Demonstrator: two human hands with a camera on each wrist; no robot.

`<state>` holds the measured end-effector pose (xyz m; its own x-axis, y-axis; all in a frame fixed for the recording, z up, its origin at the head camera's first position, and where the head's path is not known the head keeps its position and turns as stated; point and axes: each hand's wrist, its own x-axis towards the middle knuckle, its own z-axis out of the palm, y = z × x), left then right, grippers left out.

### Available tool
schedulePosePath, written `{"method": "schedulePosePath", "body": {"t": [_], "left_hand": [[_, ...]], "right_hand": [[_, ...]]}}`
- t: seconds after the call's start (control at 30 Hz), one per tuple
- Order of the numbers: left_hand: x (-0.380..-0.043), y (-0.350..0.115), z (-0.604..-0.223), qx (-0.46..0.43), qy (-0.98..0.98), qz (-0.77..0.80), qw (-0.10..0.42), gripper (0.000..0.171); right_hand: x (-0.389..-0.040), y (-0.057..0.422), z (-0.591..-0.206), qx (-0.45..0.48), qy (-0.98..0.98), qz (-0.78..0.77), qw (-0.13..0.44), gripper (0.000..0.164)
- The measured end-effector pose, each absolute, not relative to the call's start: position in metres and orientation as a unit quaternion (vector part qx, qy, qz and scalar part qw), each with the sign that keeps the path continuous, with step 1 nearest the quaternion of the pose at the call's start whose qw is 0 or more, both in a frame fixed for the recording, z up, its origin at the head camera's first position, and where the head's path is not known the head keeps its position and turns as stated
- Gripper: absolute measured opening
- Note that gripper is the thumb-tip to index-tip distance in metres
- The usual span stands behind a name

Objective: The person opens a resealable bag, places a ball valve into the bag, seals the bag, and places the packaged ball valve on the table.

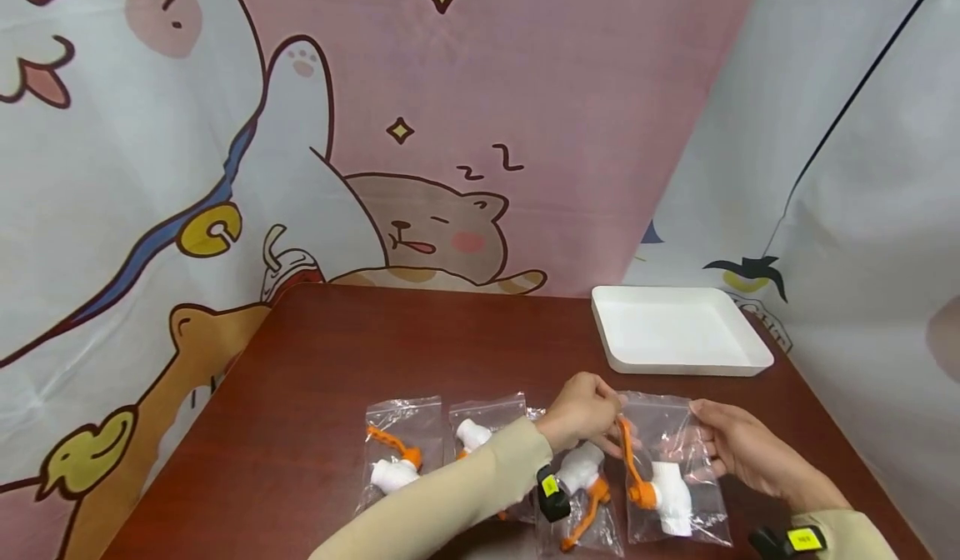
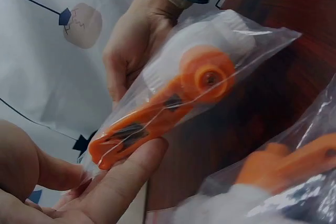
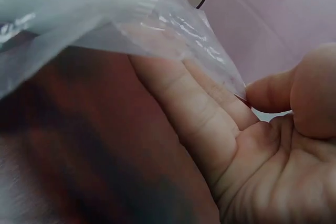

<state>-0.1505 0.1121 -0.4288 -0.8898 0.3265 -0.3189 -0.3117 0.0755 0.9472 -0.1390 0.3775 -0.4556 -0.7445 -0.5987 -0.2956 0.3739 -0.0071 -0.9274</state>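
Observation:
A clear zip bag [image 1: 705,514] hangs between my hands near the table's right front. Inside lies a white plastic tap [image 1: 672,500] with a long orange handle [image 2: 142,124]. My left hand [image 1: 583,412] pinches the bag's upper left edge. At the upper right corner, my right hand [image 1: 753,452] pinches the plastic between thumb and fingers, with its other fingers behind the bag, as the right wrist view shows. Another bagged tap [image 1: 581,466] lies just below my left hand, its handle pointing downward.
Further left on the brown table [image 1: 337,343] are bagged taps: one [image 1: 393,474] at the far left and another [image 1: 472,435] partly hidden by my left forearm. A white rectangular tray [image 1: 678,327] stands at the back right. A cartoon-printed cloth [image 1: 570,127] hangs behind the table.

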Motion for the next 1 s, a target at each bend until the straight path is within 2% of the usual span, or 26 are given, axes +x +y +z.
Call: {"method": "schedulePosePath", "body": {"t": [0.13, 0.33, 0.47, 0.67, 0.8, 0.93, 1.0], "left_hand": [[-0.147, 0.119, -0.434, 0.004, 0.714, 0.656, 0.242, 0.009], [-0.143, 0.128, -0.440, 0.003, 0.732, 0.631, 0.257, 0.015], [-0.145, 0.131, -0.444, 0.015, 0.766, 0.593, 0.248, 0.020], [-0.152, 0.131, -0.444, 0.109, 0.885, 0.412, 0.188, 0.030], [-0.153, 0.133, -0.443, 0.121, 0.923, 0.328, 0.163, 0.031], [-0.153, 0.132, -0.441, 0.130, 0.936, 0.294, 0.143, 0.028], [-0.155, 0.129, -0.441, 0.147, 0.932, 0.303, 0.132, 0.015]], "right_hand": [[-0.133, 0.385, -0.467, -0.076, 0.612, -0.697, 0.366, 0.029], [-0.126, 0.390, -0.480, -0.051, 0.631, -0.682, 0.365, 0.029], [-0.123, 0.388, -0.485, -0.023, 0.681, -0.652, 0.331, 0.026], [-0.121, 0.383, -0.485, 0.003, 0.772, -0.577, 0.266, 0.036], [-0.123, 0.380, -0.482, 0.015, 0.842, -0.496, 0.211, 0.033], [-0.126, 0.378, -0.479, 0.025, 0.904, -0.392, 0.167, 0.022], [-0.128, 0.377, -0.477, 0.017, 0.922, -0.353, 0.158, 0.019]]}}
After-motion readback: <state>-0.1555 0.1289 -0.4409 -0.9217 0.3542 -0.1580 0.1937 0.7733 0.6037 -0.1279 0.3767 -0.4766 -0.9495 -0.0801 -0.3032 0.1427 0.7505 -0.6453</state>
